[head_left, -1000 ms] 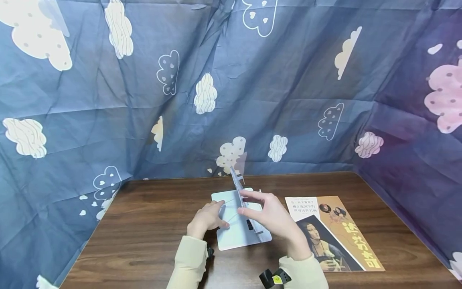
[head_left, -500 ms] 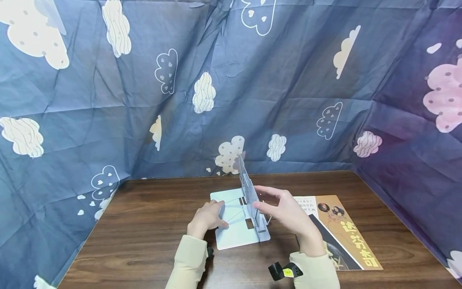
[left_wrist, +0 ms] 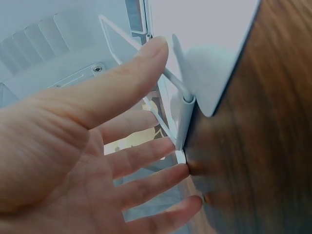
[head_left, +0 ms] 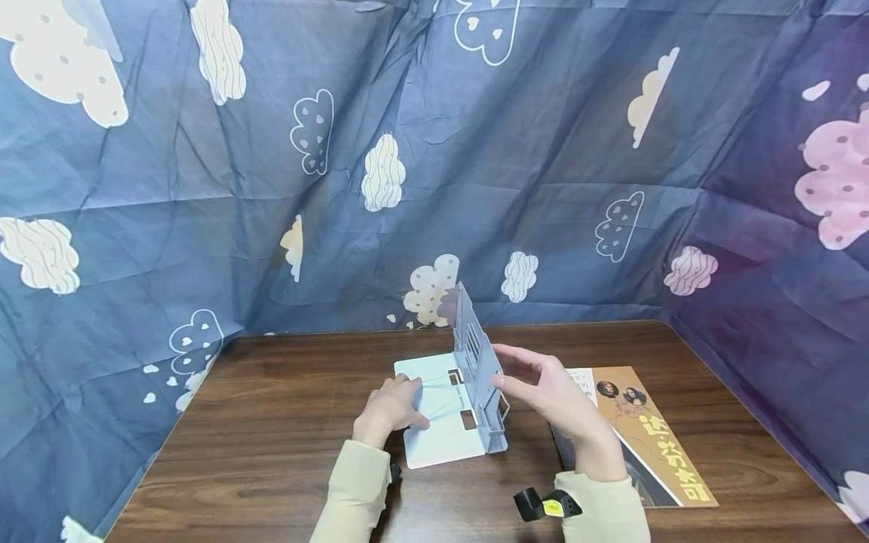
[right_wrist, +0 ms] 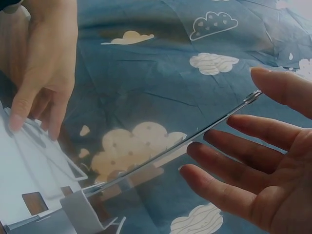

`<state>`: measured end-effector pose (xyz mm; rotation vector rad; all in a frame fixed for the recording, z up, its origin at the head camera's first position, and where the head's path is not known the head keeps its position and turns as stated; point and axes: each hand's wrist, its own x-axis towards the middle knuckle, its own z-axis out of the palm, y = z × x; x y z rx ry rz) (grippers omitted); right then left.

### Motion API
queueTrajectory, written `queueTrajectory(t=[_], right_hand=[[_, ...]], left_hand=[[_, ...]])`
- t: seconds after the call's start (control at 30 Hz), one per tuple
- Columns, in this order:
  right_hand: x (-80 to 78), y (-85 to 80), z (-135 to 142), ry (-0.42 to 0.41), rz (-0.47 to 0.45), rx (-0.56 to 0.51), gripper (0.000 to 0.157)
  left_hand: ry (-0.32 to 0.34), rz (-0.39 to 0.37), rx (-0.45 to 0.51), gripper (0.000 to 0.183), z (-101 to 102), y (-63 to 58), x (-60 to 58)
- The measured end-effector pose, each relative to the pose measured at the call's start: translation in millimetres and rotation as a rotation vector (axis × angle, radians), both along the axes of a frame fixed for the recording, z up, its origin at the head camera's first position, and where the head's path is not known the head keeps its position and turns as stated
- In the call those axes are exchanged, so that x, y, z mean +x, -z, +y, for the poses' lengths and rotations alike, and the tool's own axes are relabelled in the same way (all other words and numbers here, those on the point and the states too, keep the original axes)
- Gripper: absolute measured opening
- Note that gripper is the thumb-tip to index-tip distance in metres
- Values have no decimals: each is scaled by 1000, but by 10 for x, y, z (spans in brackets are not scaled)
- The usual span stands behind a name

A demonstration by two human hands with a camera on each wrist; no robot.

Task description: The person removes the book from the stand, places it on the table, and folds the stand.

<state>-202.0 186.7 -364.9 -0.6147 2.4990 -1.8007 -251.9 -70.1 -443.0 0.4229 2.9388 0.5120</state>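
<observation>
A pale metal book stand (head_left: 434, 445) lies with its base flat on the wooden table, its slotted panel (head_left: 478, 354) raised and leaning right. My left hand (head_left: 387, 411) rests at the base's left side. In the left wrist view its thumb lies over a bent wire prop (left_wrist: 178, 83), and its other fingers stretch straight along the base edge. My right hand (head_left: 560, 403) holds the panel by its edge, thumb on one face and fingertips against the other, as the right wrist view shows. Small hooks stand at the panel's lower end.
An art book with a portrait and an orange strip (head_left: 652, 430) lies right of the stand, partly behind my right forearm. A blue cloud-patterned cloth (head_left: 353, 249) hangs behind the table (head_left: 271, 452) and along its sides.
The panel has swung to the right, away from the base, with my right hand moving right along with it. My left hand has stayed on the base.
</observation>
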Motion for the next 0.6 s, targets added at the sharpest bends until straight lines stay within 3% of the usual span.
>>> queueTrajectory(t=[0.6], right_hand=[[3,-7,-7,-23,-22,-36,54]], left_hand=[[-25,-7,-16,63,18,15,7]])
